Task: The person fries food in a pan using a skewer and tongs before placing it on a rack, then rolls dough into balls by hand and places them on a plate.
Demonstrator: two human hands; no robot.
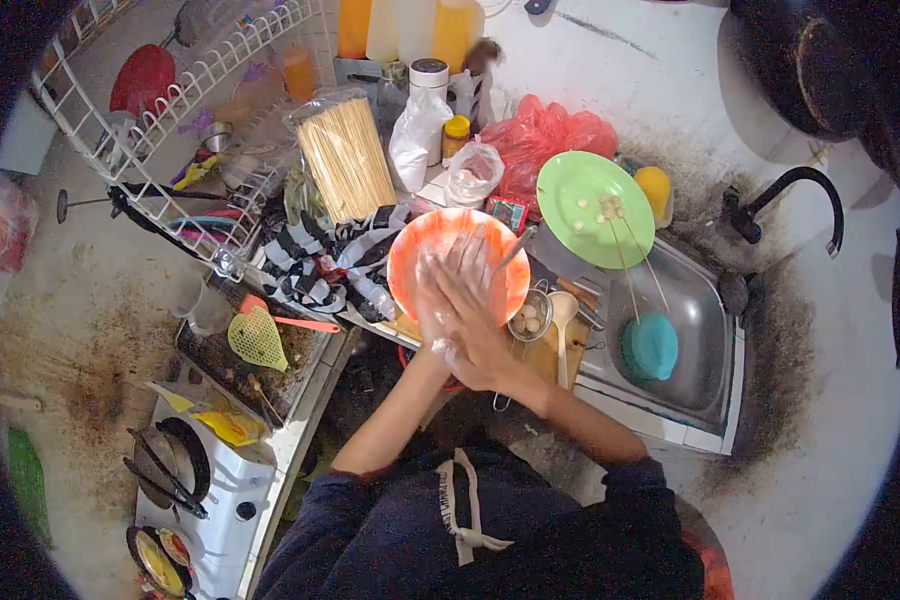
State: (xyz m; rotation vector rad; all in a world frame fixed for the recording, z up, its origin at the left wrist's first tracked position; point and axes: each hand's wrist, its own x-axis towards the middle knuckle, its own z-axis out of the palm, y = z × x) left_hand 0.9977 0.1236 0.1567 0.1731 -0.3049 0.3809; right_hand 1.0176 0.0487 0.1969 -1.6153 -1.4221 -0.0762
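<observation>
Orange plastic, smooth and round: the bowl (pixel 457 262) is sitting on the crowded table (pixel 560 355) just left of the sink (pixel 715 345), and both hands are working over it. The right hand (pixel 480 320) is lying on top, fingers stretched and pressing flat, while the left hand (pixel 438 305) is cupping underneath; whether anything is being squeezed between the palms I cannot tell, though pale, floury smears are coating the skin. Small pale balls are already resting in the metal strainer (pixel 530 320) touching the bowl's right side, and more are dotting the glossy green plate (pixel 595 208), with thin skewers (pixel 638 262) angling off it, so I'd judge some pieces shaped and more being rolled. A clear bag of bamboo sticks (pixel 345 160) is standing behind, a striped cloth (pixel 315 262) is crumpling to the left, and a teal sponge-like lump (pixel 650 345) is lying in the steel sink.
</observation>
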